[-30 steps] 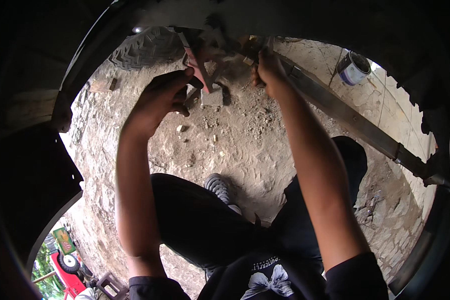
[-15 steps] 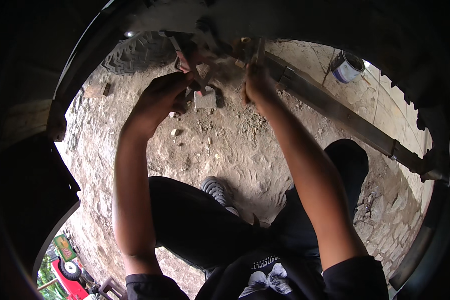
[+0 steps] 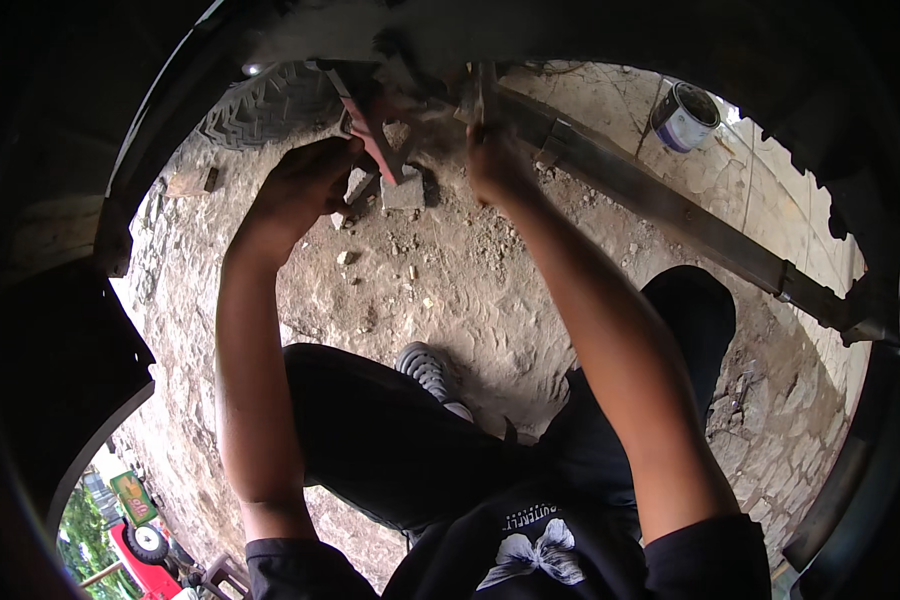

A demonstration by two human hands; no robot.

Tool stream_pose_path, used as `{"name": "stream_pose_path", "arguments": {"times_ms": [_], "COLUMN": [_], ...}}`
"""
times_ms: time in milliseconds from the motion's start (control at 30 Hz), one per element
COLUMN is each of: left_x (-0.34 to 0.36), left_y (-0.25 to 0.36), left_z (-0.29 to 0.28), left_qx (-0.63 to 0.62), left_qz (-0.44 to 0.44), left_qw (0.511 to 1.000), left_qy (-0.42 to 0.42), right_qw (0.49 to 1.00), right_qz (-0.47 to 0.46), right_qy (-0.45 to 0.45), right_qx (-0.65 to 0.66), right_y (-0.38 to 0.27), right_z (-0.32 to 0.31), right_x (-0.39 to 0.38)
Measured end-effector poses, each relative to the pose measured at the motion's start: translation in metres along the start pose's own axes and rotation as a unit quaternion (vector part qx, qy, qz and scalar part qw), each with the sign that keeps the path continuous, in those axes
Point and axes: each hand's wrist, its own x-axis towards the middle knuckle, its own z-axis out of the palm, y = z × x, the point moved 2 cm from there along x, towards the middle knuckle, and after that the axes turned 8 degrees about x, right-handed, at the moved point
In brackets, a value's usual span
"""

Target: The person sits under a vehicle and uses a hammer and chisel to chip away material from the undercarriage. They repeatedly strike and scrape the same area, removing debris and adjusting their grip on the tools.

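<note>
Both my arms reach up to the underside of a vehicle. My left hand (image 3: 305, 185) is closed around the lower end of a reddish metal bar (image 3: 375, 135) that slants down from the dark underbody. My right hand (image 3: 495, 160) grips a thin upright metal piece (image 3: 482, 92) just right of that bar, where a long rusty steel beam (image 3: 670, 210) begins. The fingertips of both hands are partly hidden by the metal parts.
A tyre (image 3: 270, 105) stands behind the left hand. A small stone block (image 3: 402, 190) and pebbles lie on the dirt ground. A paint can (image 3: 683, 117) sits at the upper right. My legs and a grey shoe (image 3: 430, 370) are below. A red vehicle (image 3: 145, 550) shows at the lower left.
My right hand has shifted left along the beam, closer to the reddish bar. The left hand stays on the bar.
</note>
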Motion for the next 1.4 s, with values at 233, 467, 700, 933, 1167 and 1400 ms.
{"name": "stream_pose_path", "arguments": {"times_ms": [233,467,700,933,1167,1400], "left_x": [-0.006,-0.034,-0.028,-0.016,-0.009,-0.024], "left_y": [0.003,-0.010,0.030,0.026,0.028,0.010], "left_z": [0.004,-0.019,0.005,0.006,0.007,-0.008], "left_qx": [0.020,0.048,0.049,0.012,-0.030,-0.041], "left_qz": [-0.001,-0.034,0.043,0.017,0.026,0.010], "left_qw": [1.000,0.997,0.998,1.000,0.999,0.999], "left_qy": [-0.006,0.044,-0.006,0.015,0.000,0.029], "right_qw": [0.985,0.965,0.957,0.925,0.914,0.903], "right_qz": [0.044,0.168,0.149,0.220,0.159,0.178], "right_qy": [-0.167,0.036,-0.040,0.038,0.133,-0.002], "right_qx": [0.003,0.200,0.245,0.308,0.349,0.391], "right_y": [-0.018,-0.048,-0.035,-0.069,-0.063,-0.043], "right_z": [-0.033,0.001,0.006,0.031,0.035,0.023], "right_x": [0.066,-0.039,0.063,-0.021,0.009,0.046]}}
